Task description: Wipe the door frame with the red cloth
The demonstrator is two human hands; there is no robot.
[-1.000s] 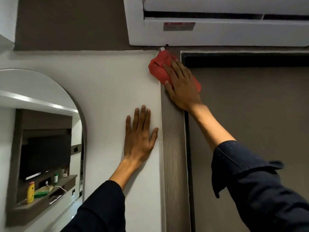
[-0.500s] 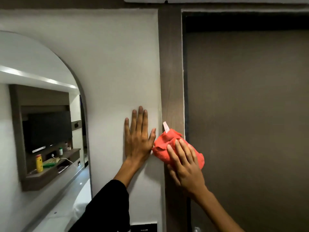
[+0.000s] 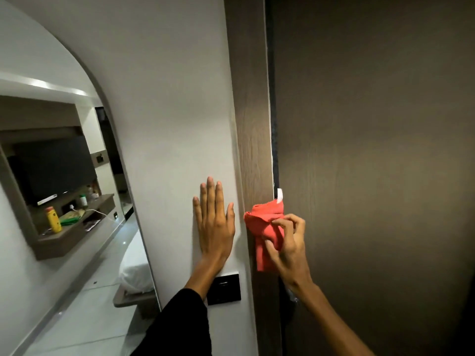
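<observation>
The brown wooden door frame (image 3: 250, 104) runs vertically between the white wall and the dark door (image 3: 372, 150). My right hand (image 3: 290, 247) grips the bunched red cloth (image 3: 266, 227) with curled fingers, holding it against the frame's right edge at mid height. A white tag sticks up from the cloth's top. My left hand (image 3: 214, 224) lies flat on the white wall just left of the frame, fingers spread and pointing up, holding nothing.
A black switch plate (image 3: 223, 289) sits on the wall below my left hand. An arched mirror (image 3: 64, 188) at left reflects a television, a shelf with a yellow bottle, and a bed.
My right hand has slid the red cloth down the frame from its top corner to mid height, and now pinches it with curled fingers. The view has dropped. My left hand stays on the wall.
</observation>
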